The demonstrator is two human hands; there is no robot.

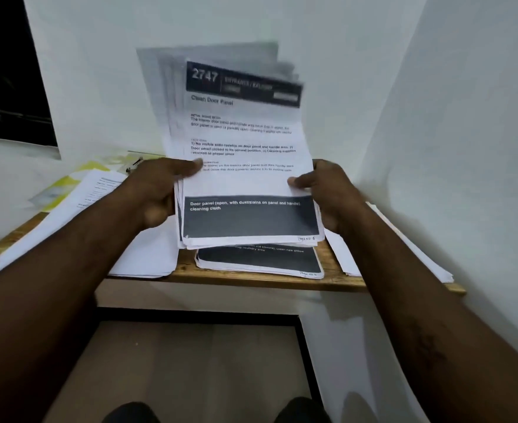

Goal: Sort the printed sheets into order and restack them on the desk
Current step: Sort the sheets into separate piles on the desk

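Left hand [157, 190] is pinching the printed sheets [242, 132] at their left edge | right hand [328, 193] is gripping the right edge | sheets are standing tilted, long axis near-to-far, just above the stack [260, 262] on the desk [186, 267]

Upper edges of the held sheets [242, 148] blur.

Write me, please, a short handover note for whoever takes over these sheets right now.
Left hand and right hand both grip the raised bundle of sheets by its side edges, thumbs on top.
One stack lies on the desk under it; a loose pile lies at the left.
Done: apparently some sheets laid down.
Left: sort the held bundle, restack it.
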